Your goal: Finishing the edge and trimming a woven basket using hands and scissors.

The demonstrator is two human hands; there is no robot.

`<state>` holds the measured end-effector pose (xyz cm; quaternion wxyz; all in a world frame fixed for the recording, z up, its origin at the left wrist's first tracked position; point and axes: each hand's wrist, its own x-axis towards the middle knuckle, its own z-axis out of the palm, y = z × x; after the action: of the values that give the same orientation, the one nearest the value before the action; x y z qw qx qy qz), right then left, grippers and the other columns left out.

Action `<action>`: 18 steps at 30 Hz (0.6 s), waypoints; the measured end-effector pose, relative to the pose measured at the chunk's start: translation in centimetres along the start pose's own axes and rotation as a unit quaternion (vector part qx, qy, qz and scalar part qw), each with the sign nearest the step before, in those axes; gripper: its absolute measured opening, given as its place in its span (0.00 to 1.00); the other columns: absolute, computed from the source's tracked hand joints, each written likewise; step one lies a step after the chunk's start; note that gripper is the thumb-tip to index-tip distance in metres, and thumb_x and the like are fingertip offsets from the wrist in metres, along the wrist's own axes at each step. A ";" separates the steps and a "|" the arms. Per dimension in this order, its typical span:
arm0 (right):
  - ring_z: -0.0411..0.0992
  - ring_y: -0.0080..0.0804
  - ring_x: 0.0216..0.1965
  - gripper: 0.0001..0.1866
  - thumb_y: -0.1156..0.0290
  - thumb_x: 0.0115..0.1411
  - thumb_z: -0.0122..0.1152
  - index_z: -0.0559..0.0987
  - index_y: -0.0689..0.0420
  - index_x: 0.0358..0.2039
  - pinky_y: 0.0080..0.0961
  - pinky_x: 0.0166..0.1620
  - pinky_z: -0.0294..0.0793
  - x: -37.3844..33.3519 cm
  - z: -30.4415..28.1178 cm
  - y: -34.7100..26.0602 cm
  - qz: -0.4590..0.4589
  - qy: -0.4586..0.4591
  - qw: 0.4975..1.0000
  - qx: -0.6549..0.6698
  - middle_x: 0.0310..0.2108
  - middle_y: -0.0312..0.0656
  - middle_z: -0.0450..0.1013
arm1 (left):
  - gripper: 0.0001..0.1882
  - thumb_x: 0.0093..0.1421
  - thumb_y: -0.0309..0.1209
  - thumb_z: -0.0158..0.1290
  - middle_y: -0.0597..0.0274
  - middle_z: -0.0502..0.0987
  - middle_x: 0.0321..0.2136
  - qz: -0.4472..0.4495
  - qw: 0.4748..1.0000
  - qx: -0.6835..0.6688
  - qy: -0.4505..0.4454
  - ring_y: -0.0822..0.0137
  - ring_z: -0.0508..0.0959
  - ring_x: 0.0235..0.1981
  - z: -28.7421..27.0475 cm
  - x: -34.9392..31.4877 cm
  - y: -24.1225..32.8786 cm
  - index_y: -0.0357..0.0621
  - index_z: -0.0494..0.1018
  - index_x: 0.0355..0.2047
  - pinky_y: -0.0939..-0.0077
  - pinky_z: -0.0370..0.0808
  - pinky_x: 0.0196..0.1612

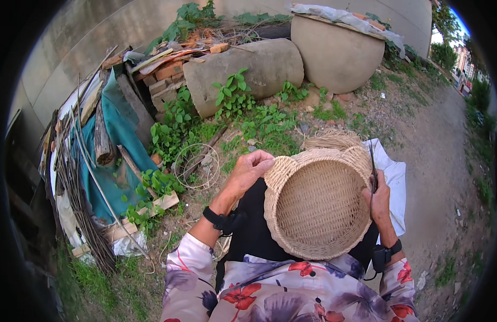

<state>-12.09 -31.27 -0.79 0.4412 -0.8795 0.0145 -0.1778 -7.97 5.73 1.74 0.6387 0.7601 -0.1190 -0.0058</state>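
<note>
**Woven basket held in the lap, both hands at its rim**

While the person sits outdoors, a round woven basket lies tilted in the lap at the centre right of the frame, its open side facing up toward the camera, probably so that the rim can be reached. The left hand comes in from the lower left, and its fingers are closed in a pinch on the basket's upper left rim, where a small looped handle stands out. The right hand grips the right rim and is also clamped around a thin dark tool, which points upward; I cannot tell what kind of tool it is. Both wrists wear dark bands, and the sleeves are floral.

Just above the basket lies a bundle of pale fibre, close enough to draw from. A white cloth is spread under it on the right, on bare earth.

To the left of the left hand, a coil of thin wire lies among weeds. In the upper part of the frame are two big clay jars, one of them on its side. At the left edge are bricks, planks, sticks and a teal sheet. Nothing stands between the hands and the basket.
</note>
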 end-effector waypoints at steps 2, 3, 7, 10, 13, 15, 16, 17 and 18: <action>0.69 0.32 0.32 0.22 0.77 0.45 0.56 0.68 0.60 0.44 0.25 0.39 0.69 -0.1 0.2 -0.1 -0.033 0.027 0.999 0.000 0.30 0.45 0.71 | 0.14 0.63 0.39 0.52 0.70 0.76 0.32 0.032 0.998 0.058 -0.005 0.79 0.73 0.33 0.2 0.0 -0.1 0.41 0.75 0.39 0.82 0.70 0.34; 0.68 0.35 0.25 0.20 0.75 0.44 0.57 0.68 0.60 0.41 0.28 0.33 0.69 -0.1 0.2 -0.2 -0.065 0.055 0.996 -0.001 0.24 0.45 0.69 | 0.12 0.62 0.37 0.54 0.70 0.76 0.31 0.019 0.999 -0.023 0.024 0.79 0.73 0.32 0.9 -0.3 0.9 0.41 0.75 0.37 0.81 0.70 0.33; 0.68 0.34 0.26 0.20 0.76 0.45 0.57 0.67 0.61 0.41 0.28 0.33 0.69 -1.1 0.2 -0.2 -0.046 0.085 0.995 0.011 0.25 0.45 0.69 | 0.09 0.59 0.33 0.58 0.71 0.76 0.29 -0.056 0.969 -0.212 0.117 0.80 0.72 0.31 2.0 -2.1 1.0 0.40 0.75 0.36 0.82 0.70 0.33; 0.67 0.33 0.26 0.20 0.77 0.45 0.56 0.67 0.62 0.42 0.27 0.34 0.69 -2.1 0.4 -0.5 -0.036 0.120 0.992 0.032 0.25 0.46 0.69 | 0.11 0.60 0.35 0.57 0.71 0.75 0.29 -0.008 0.989 -0.116 0.086 0.81 0.72 0.30 3.7 -2.9 0.1 0.39 0.75 0.37 0.83 0.69 0.33; 0.66 0.31 0.29 0.19 0.78 0.47 0.56 0.67 0.63 0.42 0.25 0.36 0.69 -3.4 1.4 0.0 -0.077 0.179 0.980 0.041 0.28 0.47 0.69 | 0.12 0.61 0.35 0.55 0.72 0.75 0.29 0.017 0.980 -0.161 0.115 0.82 0.70 0.30 5.8 -1.9 0.9 0.38 0.75 0.37 0.84 0.68 0.34; 0.67 0.32 0.29 0.19 0.78 0.48 0.57 0.67 0.63 0.42 0.25 0.37 0.69 -4.1 1.6 -0.1 -0.062 0.175 0.981 0.059 0.29 0.47 0.69 | 0.11 0.62 0.33 0.55 0.74 0.74 0.29 0.040 0.968 -0.210 0.128 0.83 0.69 0.30 6.1 -1.0 1.2 0.37 0.75 0.38 0.85 0.68 0.33; 0.67 0.33 0.30 0.19 0.78 0.48 0.58 0.66 0.64 0.42 0.25 0.38 0.69 -4.4 1.8 -0.1 -0.045 0.168 0.981 0.079 0.29 0.47 0.69 | 0.11 0.62 0.33 0.55 0.74 0.74 0.29 0.043 0.969 -0.211 0.125 0.83 0.69 0.30 6.1 -0.8 1.3 0.37 0.75 0.38 0.85 0.68 0.33; 0.68 0.35 0.31 0.21 0.77 0.49 0.59 0.66 0.64 0.44 0.26 0.39 0.69 -4.6 2.0 0.1 -0.052 0.162 0.980 0.105 0.30 0.47 0.69 | 0.12 0.62 0.33 0.55 0.75 0.74 0.28 0.060 0.972 -0.194 0.115 0.83 0.69 0.29 6.1 -0.5 1.5 0.37 0.75 0.41 0.85 0.67 0.33; 0.68 0.35 0.31 0.21 0.77 0.49 0.59 0.66 0.64 0.44 0.26 0.39 0.69 -4.9 2.3 0.7 -0.052 0.165 0.979 0.104 0.30 0.47 0.69 | 0.13 0.62 0.33 0.55 0.75 0.73 0.28 0.075 0.975 -0.179 0.106 0.83 0.68 0.28 6.2 -0.3 1.9 0.37 0.74 0.43 0.85 0.67 0.32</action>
<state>-15.85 -29.06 -4.10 0.5123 -0.7869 0.0222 -0.3434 -9.62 -0.52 2.41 0.7718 0.6189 -0.1043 0.1021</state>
